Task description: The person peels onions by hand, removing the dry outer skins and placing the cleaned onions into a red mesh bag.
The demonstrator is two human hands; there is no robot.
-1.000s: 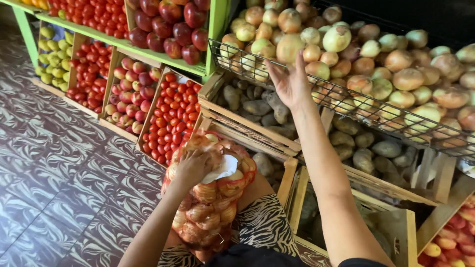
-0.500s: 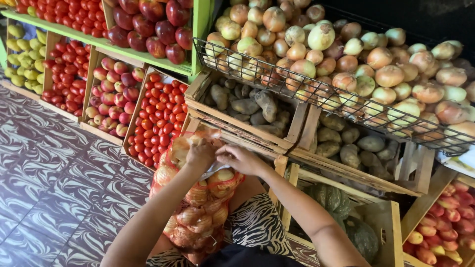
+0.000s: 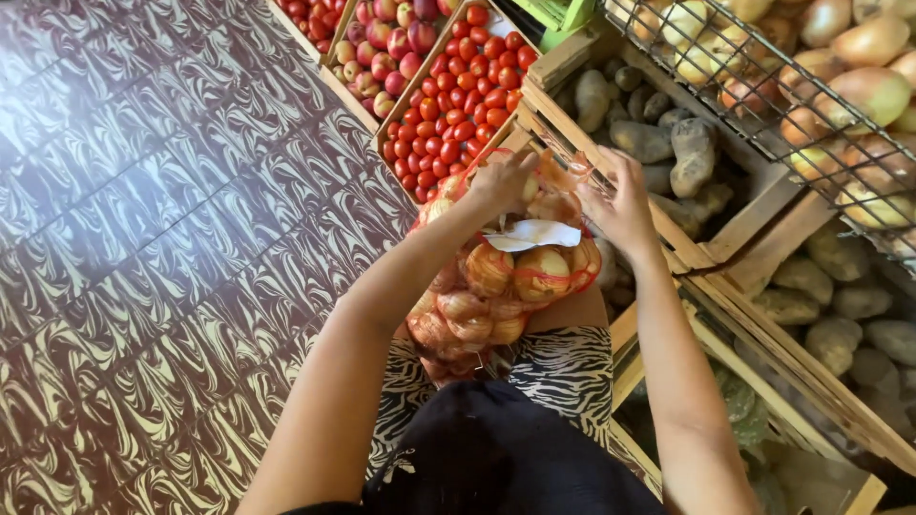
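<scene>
Left hand (image 3: 501,181): closed on neck of red mesh sack of yellow-brown onions (image 3: 496,286) | Right hand (image 3: 620,205): fingers pinching sack mouth opposite | Sack hangs below both grips.

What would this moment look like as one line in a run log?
left hand: grips top of red mesh bag of onions | right hand: at bag mouth | bag: full, white tag | beside: tomato crate

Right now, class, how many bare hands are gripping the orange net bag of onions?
2: the left hand grips the top of the orange net bag of onions on its left side, the right hand on its right.
</scene>
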